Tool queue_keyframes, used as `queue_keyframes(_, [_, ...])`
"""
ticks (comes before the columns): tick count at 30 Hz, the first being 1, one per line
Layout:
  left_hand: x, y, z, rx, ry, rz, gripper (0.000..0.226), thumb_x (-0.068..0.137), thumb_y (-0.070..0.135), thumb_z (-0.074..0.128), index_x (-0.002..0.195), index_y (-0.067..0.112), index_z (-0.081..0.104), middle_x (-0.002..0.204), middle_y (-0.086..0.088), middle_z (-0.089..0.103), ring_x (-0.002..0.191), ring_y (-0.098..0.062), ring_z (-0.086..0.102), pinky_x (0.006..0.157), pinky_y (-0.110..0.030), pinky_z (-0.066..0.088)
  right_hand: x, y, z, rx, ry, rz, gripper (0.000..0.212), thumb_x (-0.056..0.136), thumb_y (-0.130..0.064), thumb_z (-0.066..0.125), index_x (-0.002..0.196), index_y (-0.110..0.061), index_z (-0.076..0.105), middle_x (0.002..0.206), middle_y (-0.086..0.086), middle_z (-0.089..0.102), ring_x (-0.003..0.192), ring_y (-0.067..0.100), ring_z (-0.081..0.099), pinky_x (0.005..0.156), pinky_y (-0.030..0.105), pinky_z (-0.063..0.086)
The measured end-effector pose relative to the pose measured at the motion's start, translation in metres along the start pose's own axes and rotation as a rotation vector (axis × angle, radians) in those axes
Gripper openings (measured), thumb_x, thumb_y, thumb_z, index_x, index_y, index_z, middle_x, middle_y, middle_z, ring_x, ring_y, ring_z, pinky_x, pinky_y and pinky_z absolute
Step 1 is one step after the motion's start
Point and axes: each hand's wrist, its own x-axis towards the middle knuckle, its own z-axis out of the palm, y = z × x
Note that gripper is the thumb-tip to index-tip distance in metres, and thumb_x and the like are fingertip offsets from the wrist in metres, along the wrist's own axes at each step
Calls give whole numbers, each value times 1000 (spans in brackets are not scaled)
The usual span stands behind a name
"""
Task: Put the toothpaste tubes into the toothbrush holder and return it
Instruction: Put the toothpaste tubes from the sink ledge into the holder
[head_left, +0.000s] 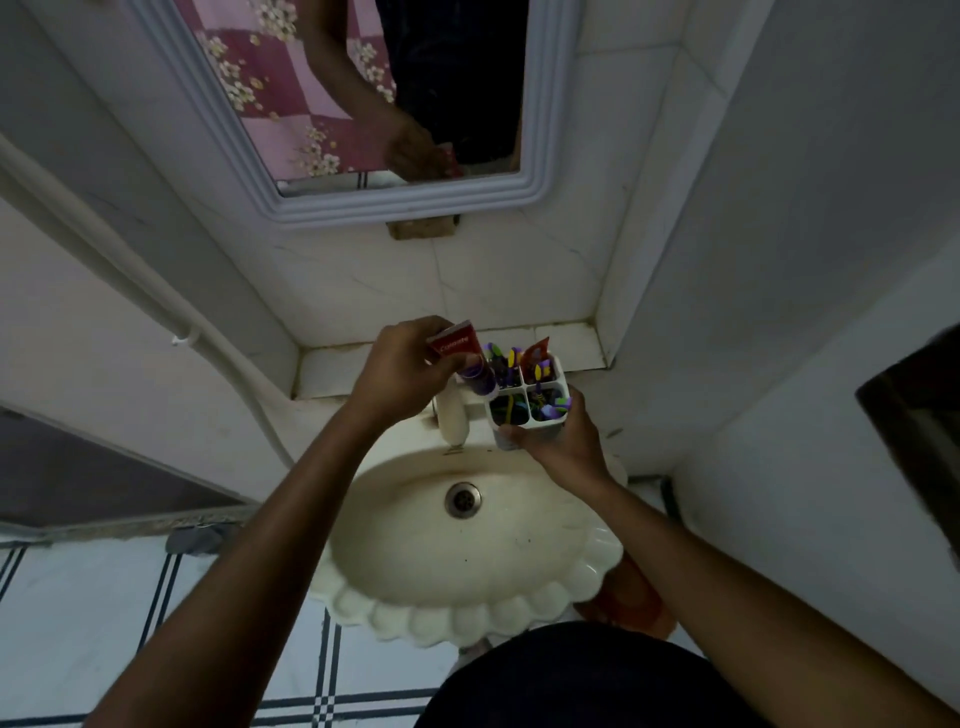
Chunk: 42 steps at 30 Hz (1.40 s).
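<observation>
My right hand (563, 441) grips a white toothbrush holder (524, 402) with four compartments, held above the back of the sink. Several toothbrushes with purple and yellow parts stand in it. An orange-red tube (535, 352) sticks up from its far right compartment. My left hand (402, 371) holds a red toothpaste tube (457, 343), crimped end up, its purple lower end at the holder's far left compartment. I cannot tell whether its tip is inside.
A cream scalloped sink (597, 566) with a metal drain (462, 500) lies below my hands. A white tap (452, 418) stands at its back. Behind runs a tiled ledge (566, 340), and a framed mirror (353, 205) hangs above. An orange object (636, 603) sits under the sink's right side.
</observation>
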Motion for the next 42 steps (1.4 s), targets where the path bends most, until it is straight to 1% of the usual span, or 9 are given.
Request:
queue_keyframes(6, [-5,9,29,98,-47,45,23,107,35,61,104,16,75,85,1,75,79,-23,71,75,-46,58,-1,5,-5,14,-11,-35,101,65,-54,105,146,-28,50,124,-18,68,112,0,67,91,24,57])
queue_keyframes(9, [-4,7,44,319,-84,65,24,106,42,59,92,26,71,78,9,68,90,-23,65,87,-43,48,0,7,-7,13,-22,-45,100,65,-53,105,146,-28,51,123,-19,67,112,1,68,94,29,58])
queue_keyframes(16, [3,20,70,710,-332,139,22,100,23,64,117,27,78,105,0,75,117,-26,59,105,-48,33,-2,3,-10,16,-41,-73,108,53,-73,95,143,-34,51,123,-20,68,112,-1,68,96,32,61])
queue_keyframes(20, [8,30,84,879,-436,188,10,97,29,65,96,23,73,93,4,59,107,-24,65,106,-49,35,-3,4,-10,-4,-37,-76,108,53,-71,96,143,-32,52,128,-15,70,115,9,72,97,37,63])
queue_keyframes(24, [17,34,93,943,-428,197,17,96,38,67,85,26,61,95,4,72,92,-22,70,97,-43,38,-2,1,-10,-21,-36,-85,101,66,-51,104,148,-26,49,132,-10,68,116,13,70,96,34,61])
queue_keyframes(29, [19,23,77,791,-295,131,15,100,29,65,110,28,76,102,4,77,102,-23,71,103,-45,39,0,3,-6,-8,-55,-77,96,70,-47,104,142,-36,41,126,-20,63,112,-1,66,100,35,60])
queue_keyframes(33, [9,3,54,481,-93,43,16,101,27,65,106,31,80,107,9,82,104,-20,74,104,-47,47,2,5,-4,-15,-74,-64,109,72,-48,103,154,-24,35,132,-10,61,117,11,66,105,37,59])
queue_keyframes(38, [-5,-11,44,214,86,22,22,100,26,57,109,27,77,95,11,82,93,-19,78,95,-55,58,-2,4,5,-20,-63,-74,114,57,-70,100,143,-40,31,139,-9,62,123,13,69,108,45,62])
queue_keyframes(42, [-14,-10,41,139,174,13,24,105,28,55,118,25,74,102,12,83,97,-18,77,99,-58,55,-9,2,12,-40,-4,-70,139,44,-74,105,152,-40,25,146,-11,61,129,14,68,107,41,61])
